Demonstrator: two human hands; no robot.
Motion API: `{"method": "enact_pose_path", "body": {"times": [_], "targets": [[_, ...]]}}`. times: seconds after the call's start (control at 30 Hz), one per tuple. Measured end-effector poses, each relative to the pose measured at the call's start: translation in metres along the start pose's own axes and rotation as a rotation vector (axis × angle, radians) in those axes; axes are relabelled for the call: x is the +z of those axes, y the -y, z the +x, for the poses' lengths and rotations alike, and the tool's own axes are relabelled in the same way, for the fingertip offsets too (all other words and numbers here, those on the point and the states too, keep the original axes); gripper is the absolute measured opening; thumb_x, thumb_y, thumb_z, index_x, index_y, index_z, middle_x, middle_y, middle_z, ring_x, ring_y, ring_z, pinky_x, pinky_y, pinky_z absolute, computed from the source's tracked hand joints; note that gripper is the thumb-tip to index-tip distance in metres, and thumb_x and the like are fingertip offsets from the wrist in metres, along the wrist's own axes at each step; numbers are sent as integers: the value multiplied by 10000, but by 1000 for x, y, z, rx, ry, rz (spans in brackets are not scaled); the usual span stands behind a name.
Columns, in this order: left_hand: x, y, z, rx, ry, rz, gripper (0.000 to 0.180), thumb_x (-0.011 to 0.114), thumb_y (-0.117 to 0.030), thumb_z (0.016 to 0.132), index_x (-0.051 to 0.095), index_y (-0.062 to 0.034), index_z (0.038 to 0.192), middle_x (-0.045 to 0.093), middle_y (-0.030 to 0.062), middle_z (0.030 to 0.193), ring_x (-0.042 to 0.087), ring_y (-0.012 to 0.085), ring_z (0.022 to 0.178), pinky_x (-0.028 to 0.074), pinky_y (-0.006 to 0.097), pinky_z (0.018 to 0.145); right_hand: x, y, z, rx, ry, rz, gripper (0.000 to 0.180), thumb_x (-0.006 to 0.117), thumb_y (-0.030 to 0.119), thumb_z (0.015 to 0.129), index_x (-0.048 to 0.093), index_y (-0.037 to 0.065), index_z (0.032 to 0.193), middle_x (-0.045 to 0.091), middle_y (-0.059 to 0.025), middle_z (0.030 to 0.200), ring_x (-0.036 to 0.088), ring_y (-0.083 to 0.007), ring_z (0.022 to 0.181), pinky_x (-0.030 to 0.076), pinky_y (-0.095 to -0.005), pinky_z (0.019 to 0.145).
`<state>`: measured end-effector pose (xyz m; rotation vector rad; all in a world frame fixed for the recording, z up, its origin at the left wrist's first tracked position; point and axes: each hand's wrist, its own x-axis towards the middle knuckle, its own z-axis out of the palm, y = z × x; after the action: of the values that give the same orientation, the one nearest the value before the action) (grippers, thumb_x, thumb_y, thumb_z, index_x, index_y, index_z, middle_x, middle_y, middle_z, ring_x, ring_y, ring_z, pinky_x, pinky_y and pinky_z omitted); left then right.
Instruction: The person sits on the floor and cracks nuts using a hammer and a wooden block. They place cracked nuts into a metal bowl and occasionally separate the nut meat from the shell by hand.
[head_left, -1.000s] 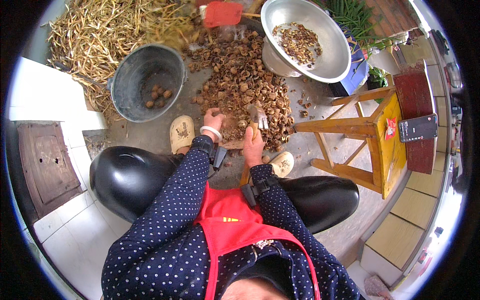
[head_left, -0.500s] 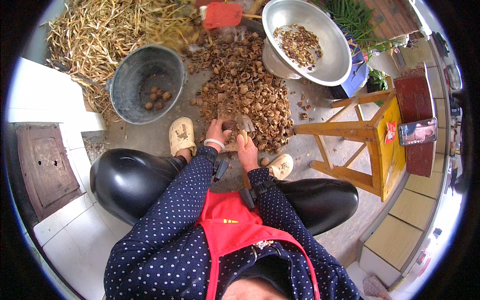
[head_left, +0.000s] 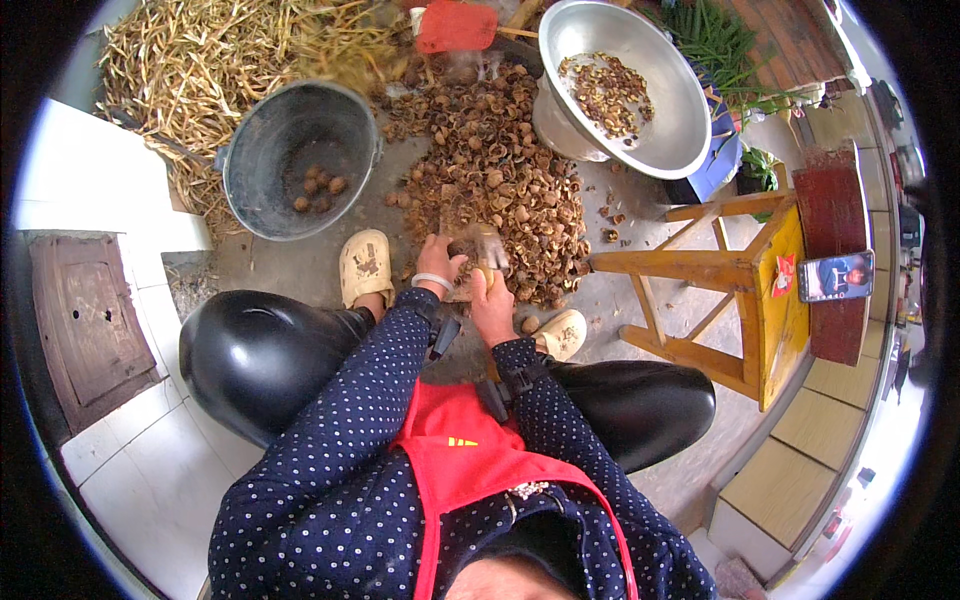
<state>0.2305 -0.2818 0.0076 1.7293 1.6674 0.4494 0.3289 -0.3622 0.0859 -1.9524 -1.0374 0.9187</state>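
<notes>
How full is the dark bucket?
Nearly empty: the bucket holds only a few round brown nuts clustered at the bottom, its inner wall largely bare.

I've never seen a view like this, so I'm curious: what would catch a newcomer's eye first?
Probably the heap of broken brown nutshells in the upper middle, with the right hand gripping a hammer at its near edge. Left of the heap stands a dark bucket holding some whole nuts; at the upper right, a silver basin holds nut pieces.
</notes>
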Motion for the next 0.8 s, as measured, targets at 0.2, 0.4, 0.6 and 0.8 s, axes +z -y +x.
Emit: {"method": "enact_pose_path", "body": {"times": [0.2,0.4,0.6,0.8], "targets": [[0,3,1,-12,41,-48,427,777,-174,687,593,-8,1034,537,179,1048,539,382,986,466,430,848,6,-3,1,13,55,-123,435,512,421,922,538,-7,998,629,-254,772,624,-432,759,480,-484,628],[2,4,1,-73,121,-49,414,763,-191,723,581,-17,1052,543,194,1076,544,388,1005,471,415,851,3,-12,3,48,9,-112,434,487,445,931,521,13,945,615,-275,767,602,-464,773,466,-502,628],[1,3,-1,35,69,-106,447,756,-250,732,597,-16,1077,546,199,1080,552,381,986,473,418,837,-1,1,5,38,-29,-115,440,492,437,933,528,1,973,622,-256,769,614,-446,766,474,-480,619],[-1,6,-1,94,-13,29,499,686,-372,784,608,24,1078,554,207,1019,559,372,955,472,414,829,1,1,4,-26,-39,38,441,500,428,930,533,-6,999,629,-255,797,618,-442,785,478,-479,638]]}}
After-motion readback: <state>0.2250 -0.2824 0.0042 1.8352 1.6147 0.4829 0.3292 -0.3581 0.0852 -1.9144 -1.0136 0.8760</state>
